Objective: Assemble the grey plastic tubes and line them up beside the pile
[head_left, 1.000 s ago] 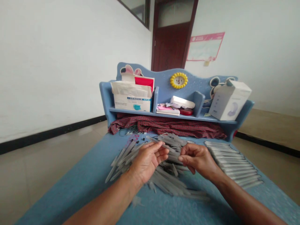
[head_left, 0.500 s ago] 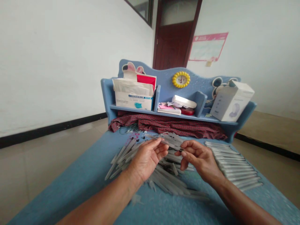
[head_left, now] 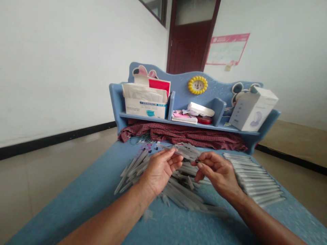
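My left hand point(head_left: 159, 172) is raised over the pile, its thumb and forefinger closed on a slim translucent pen-like stick point(head_left: 165, 147) whose end points up and left. To its right, my right hand point(head_left: 218, 172) pinches a small black piece point(head_left: 197, 161) between thumb and forefinger. A small gap separates the two hands. Below them spreads a loose pile of grey translucent pen-like sticks point(head_left: 184, 197), partly hidden by my hands. Beside my right wrist, more such sticks point(head_left: 258, 180) lie side by side in a neat row.
Several small black pieces point(head_left: 156, 148) lie behind the pile on the blue table point(head_left: 84, 197). A checked red cloth point(head_left: 184, 135) is bunched under the blue shelf point(head_left: 143, 118). On the shelf stand a mask box point(head_left: 145, 108), a white box point(head_left: 254, 109) and some papers point(head_left: 184, 118).
My right hand has shifted slightly, and the black piece is turned differently in its fingertips. My left hand keeps nearly the same pose.
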The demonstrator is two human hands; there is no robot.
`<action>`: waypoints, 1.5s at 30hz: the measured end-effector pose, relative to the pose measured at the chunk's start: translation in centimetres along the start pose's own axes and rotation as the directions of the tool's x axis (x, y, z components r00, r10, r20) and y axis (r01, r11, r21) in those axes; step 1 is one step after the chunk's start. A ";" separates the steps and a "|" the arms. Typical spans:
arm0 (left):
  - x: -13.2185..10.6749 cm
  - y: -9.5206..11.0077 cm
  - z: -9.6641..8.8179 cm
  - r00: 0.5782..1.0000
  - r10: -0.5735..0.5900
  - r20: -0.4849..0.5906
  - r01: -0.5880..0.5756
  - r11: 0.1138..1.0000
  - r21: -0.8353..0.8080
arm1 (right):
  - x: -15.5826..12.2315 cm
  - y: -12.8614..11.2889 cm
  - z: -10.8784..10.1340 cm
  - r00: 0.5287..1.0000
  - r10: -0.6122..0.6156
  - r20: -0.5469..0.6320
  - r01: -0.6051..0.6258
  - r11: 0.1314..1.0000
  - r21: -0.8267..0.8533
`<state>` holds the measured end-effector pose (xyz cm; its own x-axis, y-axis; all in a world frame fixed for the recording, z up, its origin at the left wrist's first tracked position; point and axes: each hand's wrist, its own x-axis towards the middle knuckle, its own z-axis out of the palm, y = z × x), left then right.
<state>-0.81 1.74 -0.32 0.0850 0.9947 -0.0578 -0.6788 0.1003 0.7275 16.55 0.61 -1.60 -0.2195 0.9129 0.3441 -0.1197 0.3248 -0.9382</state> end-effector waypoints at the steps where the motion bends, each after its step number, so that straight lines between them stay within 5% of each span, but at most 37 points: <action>1: 0.0 0.0 0.0 1.000 0.000 0.003 0.000 1.000 0.004 | 0.0 0.0 0.1 1.000 -0.006 0.005 0.006 1.000 -0.003; 12: -0.2 -0.7 0.0 0.998 -0.038 0.055 0.035 0.998 0.054 | -0.1 0.9 0.1 0.996 -0.086 0.039 0.091 0.982 -0.166; 18: -0.4 -0.7 0.1 0.998 -0.048 0.052 0.045 0.998 0.052 | -0.3 1.0 0.2 0.975 -0.213 0.064 0.221 0.895 -0.386; 23: -0.3 -0.7 0.1 0.997 -0.038 0.073 0.034 0.998 0.059 | -0.3 1.2 -0.2 0.932 -0.351 0.095 0.340 0.748 -0.570; 29: -0.3 -0.8 -0.1 0.995 -0.011 0.095 0.004 0.997 0.073 | -0.1 1.1 -0.8 0.830 -0.515 0.215 0.473 0.446 -0.760; 33: -0.3 -0.8 -0.2 0.995 0.003 0.099 -0.012 0.997 0.083 | -0.1 1.1 -0.7 0.815 -0.525 0.245 0.475 0.363 -0.802; 39: -0.4 -0.8 0.0 0.995 0.008 0.095 -0.017 0.995 0.095 | -0.2 1.1 -0.6 0.877 -0.444 0.183 0.391 0.438 -0.810; 45: -0.5 -0.6 0.3 0.993 0.033 0.111 -0.047 0.991 0.126 | -0.3 0.7 0.0 0.988 -0.145 0.055 0.150 0.801 -0.579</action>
<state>-0.27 1.15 -0.54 0.1429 0.9888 0.0428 -0.5845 0.0494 0.8099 16.53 0.59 -2.34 -0.2530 0.8409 0.4785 0.4315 0.5407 -0.7221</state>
